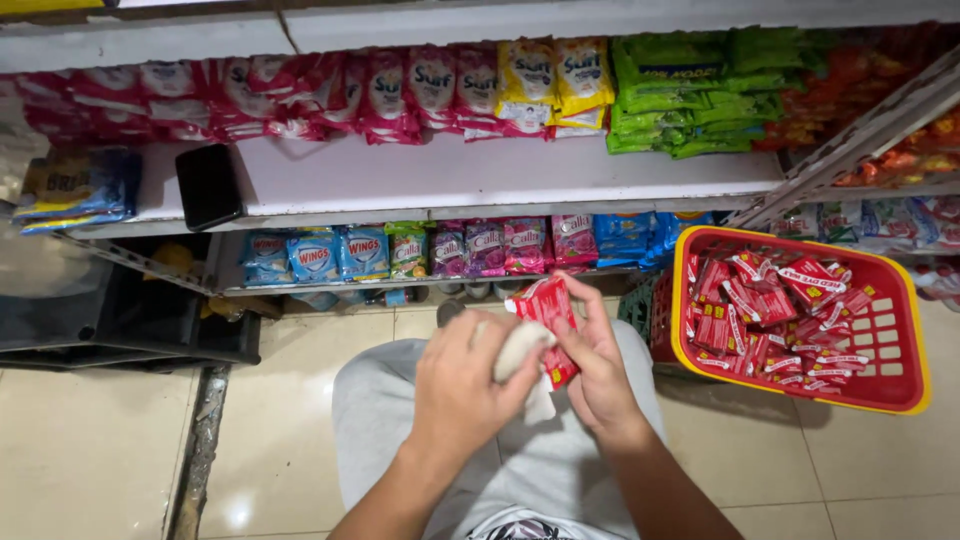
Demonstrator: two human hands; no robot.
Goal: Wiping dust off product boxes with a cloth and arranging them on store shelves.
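Observation:
My right hand grips a small stack of red and white sachet packets above my lap. My left hand holds a white cloth pressed against the side of the packets. A red plastic basket with a yellow rim stands on the floor to my right, filled with several more red packets. White shelves face me, stocked with rows of pink, yellow, green and blue pouches.
A black phone lies on the upper shelf at the left, near blue pouches. A dark crate sits under the shelf at the left. A green basket shows behind the red one. Tiled floor lies below.

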